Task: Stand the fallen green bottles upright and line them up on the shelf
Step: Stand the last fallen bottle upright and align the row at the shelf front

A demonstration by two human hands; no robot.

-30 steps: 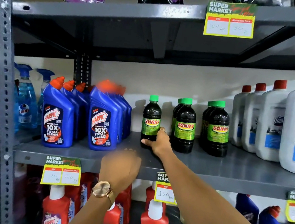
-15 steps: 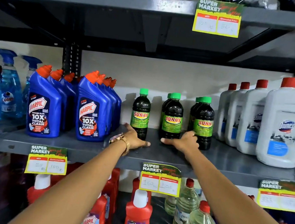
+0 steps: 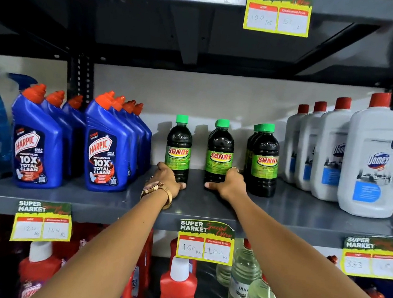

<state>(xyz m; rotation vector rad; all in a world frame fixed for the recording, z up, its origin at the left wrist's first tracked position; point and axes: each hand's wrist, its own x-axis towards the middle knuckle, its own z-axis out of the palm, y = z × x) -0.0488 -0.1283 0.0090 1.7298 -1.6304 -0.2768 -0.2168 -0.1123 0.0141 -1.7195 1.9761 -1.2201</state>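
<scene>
Left hand: the left hand (image 3: 168, 178) is cupping the base of the leftmost Sunny bottle (image 3: 179, 148), thumb across the front and the other fingers hidden behind; the grip appears loose, low on the body, likely for sliding rather than lifting.
Right hand: the right hand (image 3: 229, 185) is curling around the foot of the middle Sunny bottle (image 3: 220, 152), thumb lying on the shelf (image 3: 196, 205) in front; the fingers are wrapping the right side.
Bottle position: all visible green-capped bottles are standing upright on the middle shelf; none is showing as fallen. A right-hand Sunny group (image 3: 264, 160) is standing apart from the held pair, with further caps peeking behind.
Reason for hold: both hands are sitting at base level, in my judgement to nudge the two bottles into line with the rest and even out the gaps.
Progress: uprighting appears done; alignment is remaining.
Surroundings: blue Harpic bottles (image 3: 107, 148) are crowding the left; white Domex jugs (image 3: 375, 164) are bounding the right.
Obstructions: the Harpic row is limiting leftward travel; a price tag (image 3: 205, 241) is hanging below the shelf edge, clear of the work.
</scene>
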